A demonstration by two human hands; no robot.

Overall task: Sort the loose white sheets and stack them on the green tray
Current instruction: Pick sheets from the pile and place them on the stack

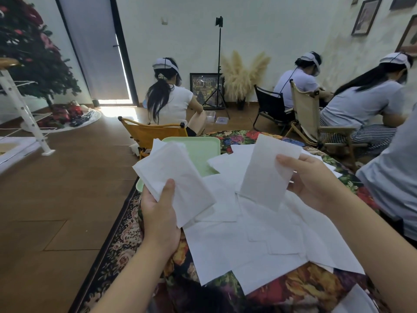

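My left hand grips a small stack of white sheets, thumb on top, held in the air over the near edge of the green tray. My right hand pinches a single white sheet upright above the pile. Several loose white sheets lie overlapping on the floral cloth in front of me. One sheet lies partly over the tray's right corner.
The cloth-covered surface ends on the left at wooden floor. A person in a grey shirt sits close on my right. Other people sit in folding chairs beyond the tray. A tripod stands by the far wall.
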